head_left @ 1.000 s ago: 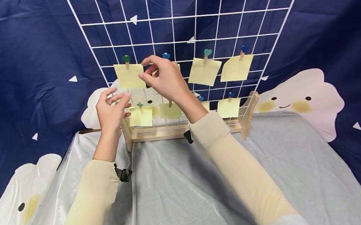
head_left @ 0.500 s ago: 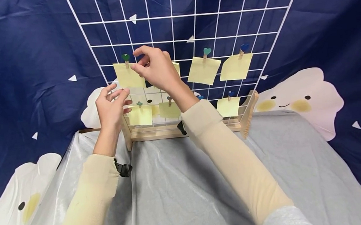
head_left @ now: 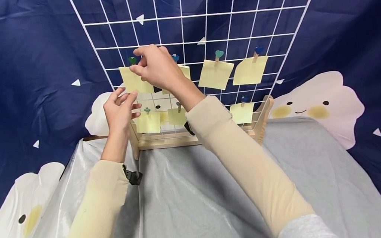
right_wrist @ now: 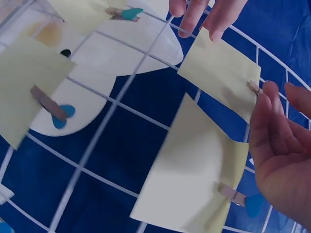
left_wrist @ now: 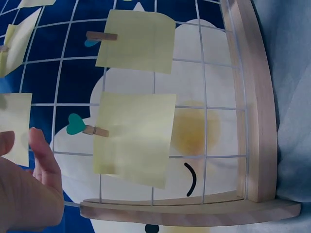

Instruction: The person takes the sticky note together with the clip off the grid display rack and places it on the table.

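Observation:
A yellow sticky note point(head_left: 138, 82) hangs at the left of the upper row on a white wire grid point(head_left: 182, 16), under a clothespin with a green heart point(head_left: 132, 60). My right hand point(head_left: 159, 67) is at this clothespin, thumb below the heart and index finger above it, with a gap between them in the head view. In the right wrist view, fingers partly cover the clothespin point(right_wrist: 253, 87). My left hand point(head_left: 117, 113) is by the note's lower left corner, fingers bent and spread. Whether it touches the paper, I cannot tell.
Several more notes hang in two rows, such as one note point(head_left: 216, 75) with a teal heart clothespin point(head_left: 219, 54). A wooden stand point(head_left: 169, 142) holds the grid on a grey cloth point(head_left: 183, 194). Behind is a dark blue curtain point(head_left: 37, 45) with clouds.
My right hand has moved left and up, from between the first two upper notes to the green heart clothespin. My left hand has stayed nearly in place.

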A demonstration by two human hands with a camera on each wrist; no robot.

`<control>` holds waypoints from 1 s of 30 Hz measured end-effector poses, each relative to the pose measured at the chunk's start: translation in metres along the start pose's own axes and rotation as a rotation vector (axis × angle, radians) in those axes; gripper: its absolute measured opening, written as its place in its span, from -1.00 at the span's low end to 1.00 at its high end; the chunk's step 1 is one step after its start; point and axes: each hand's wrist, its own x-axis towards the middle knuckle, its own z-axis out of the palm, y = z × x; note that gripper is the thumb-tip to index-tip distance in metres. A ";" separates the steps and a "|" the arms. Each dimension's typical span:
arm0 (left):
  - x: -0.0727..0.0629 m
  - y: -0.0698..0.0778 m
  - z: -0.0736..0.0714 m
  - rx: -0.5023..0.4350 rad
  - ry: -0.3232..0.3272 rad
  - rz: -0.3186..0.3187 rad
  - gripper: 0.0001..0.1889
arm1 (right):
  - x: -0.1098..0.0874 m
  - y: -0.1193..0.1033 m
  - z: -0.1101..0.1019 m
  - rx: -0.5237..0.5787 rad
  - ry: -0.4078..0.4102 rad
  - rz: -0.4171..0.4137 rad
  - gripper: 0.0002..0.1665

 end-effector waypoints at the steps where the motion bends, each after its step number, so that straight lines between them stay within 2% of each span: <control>1: 0.000 0.000 0.000 -0.008 -0.001 0.003 -0.37 | 0.001 -0.002 0.000 -0.016 -0.015 0.001 -0.40; 5: 0.000 0.001 0.002 -0.040 0.013 0.008 -0.44 | 0.002 -0.006 0.000 -0.073 -0.064 0.010 -0.41; 9: -0.003 0.002 0.002 -0.082 0.039 0.012 -0.59 | 0.004 -0.006 0.003 -0.067 -0.075 0.041 -0.44; 15: -0.005 0.005 0.002 -0.106 0.051 0.062 -0.77 | 0.007 -0.003 0.004 -0.023 -0.009 0.049 -0.52; 19: -0.005 0.008 0.003 -0.133 0.046 0.070 -0.82 | 0.009 -0.002 0.004 -0.003 0.022 0.060 -0.58; 25: -0.003 0.010 0.006 -0.161 0.059 0.034 -0.85 | 0.009 -0.002 0.006 0.060 0.049 0.076 -0.73; 30: -0.002 0.011 0.007 -0.189 0.075 0.009 -0.89 | 0.008 0.001 0.011 0.057 0.113 0.046 -0.83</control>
